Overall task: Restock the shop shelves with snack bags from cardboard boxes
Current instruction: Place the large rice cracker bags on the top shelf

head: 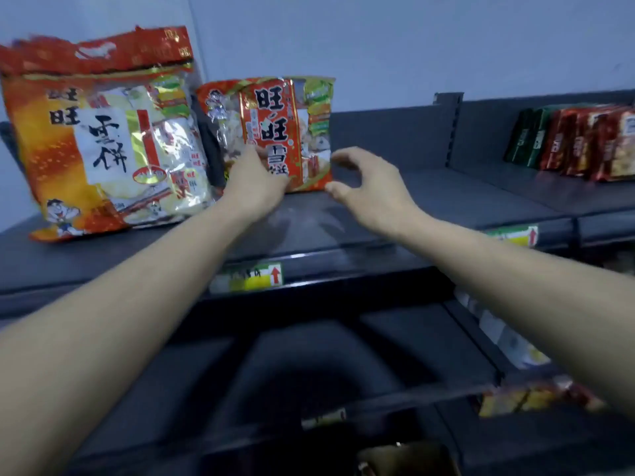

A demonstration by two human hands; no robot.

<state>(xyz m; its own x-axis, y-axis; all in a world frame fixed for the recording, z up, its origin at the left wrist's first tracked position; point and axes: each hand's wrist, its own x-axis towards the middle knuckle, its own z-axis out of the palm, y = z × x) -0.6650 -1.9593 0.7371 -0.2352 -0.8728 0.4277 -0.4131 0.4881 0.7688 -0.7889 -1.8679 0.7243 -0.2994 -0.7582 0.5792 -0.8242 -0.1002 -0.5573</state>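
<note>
Far to the left of both hands, a large orange snack bag (103,139) stands upright on the dark top shelf (360,231), leaning a little back toward the pale wall (412,42). Its right edge comes close to the smaller bag, with a narrow dark gap between them.

The left hand (256,185) reaches up from below and lies against the front of the smaller red snack bag (275,132), low on its left half. The fingers (261,156) are flat and together on the wrapper, pressing it rather than closing round it; whether the thumb hooks the bag's lower edge cannot be told, as the hand hides it. The bag stands upright on the shelf, above and just behind this hand, its base touching the shelf board.

The right hand (367,187) sits just to the right of the same bag, spread in a loose curve. Its upper fingertips (338,156) are at the bag's right edge and the thumb is by its lower right corner; contact is unclear through the blur. It holds nothing.

Below the hands, on the shelf's front lip, is a yellow-green price label (251,276) with a red arrow. Well to the right of the right hand, a row of green and red packets (577,146) stands at the back of the next shelf section.
</note>
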